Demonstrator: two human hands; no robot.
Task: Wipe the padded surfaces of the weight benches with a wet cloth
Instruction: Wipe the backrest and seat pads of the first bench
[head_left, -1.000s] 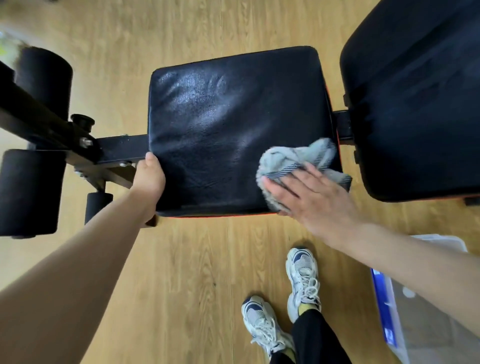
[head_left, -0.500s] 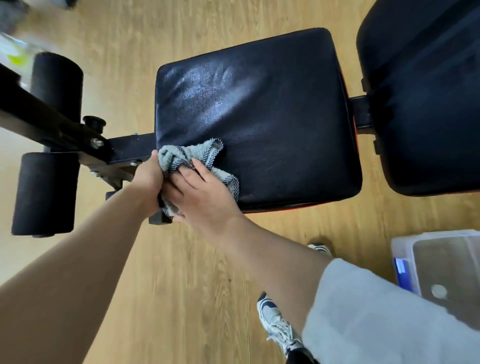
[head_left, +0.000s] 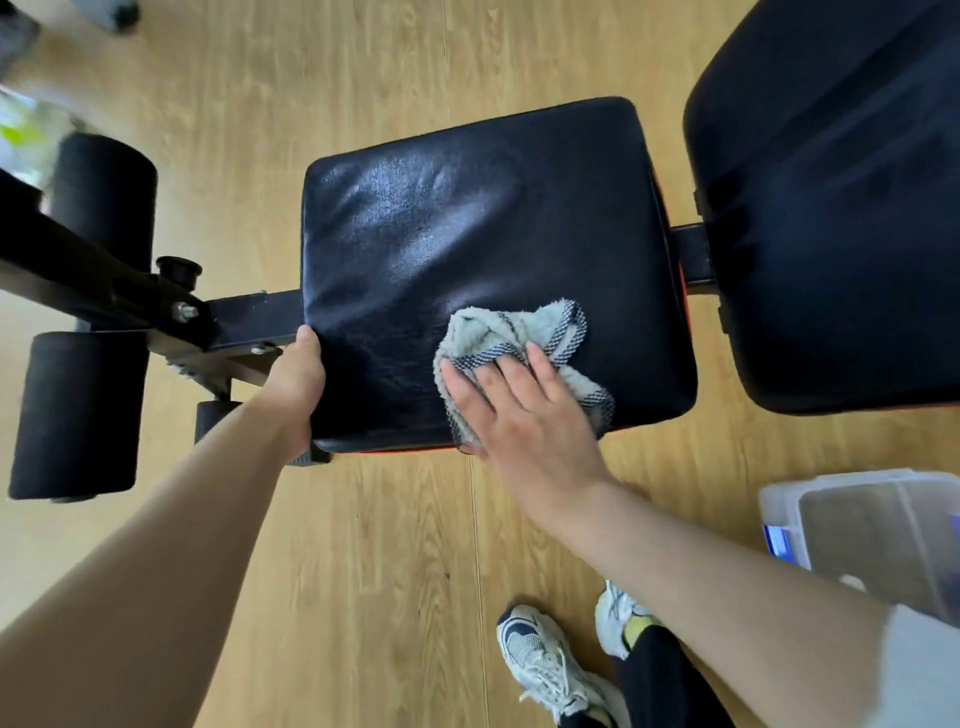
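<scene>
Over the wooden floor (head_left: 363, 571), we sweep back and forth along the near strip of the seat pad (head_left: 467, 234).

To the right, the bigger back pad (head_left: 831, 208) has neither hand on it, and the foam rollers (head_left: 78, 415) at the left end and the plastic box (head_left: 872, 530) on the floor stand apart from the work. Our left hand (head_left: 296, 384) curls its fingers round the seat pad's near left edge to brace it. Our right hand (head_left: 524, 415) lies flat, fingers straight and slightly spread, pressing the wet cloth (head_left: 519, 327) onto the pad. Half a second ago the cloth was bunched against the left hand at the corner. Now it sits right of the middle, near the front edge. We judge this strip nearly covered, with the back pad still to wipe.
</scene>
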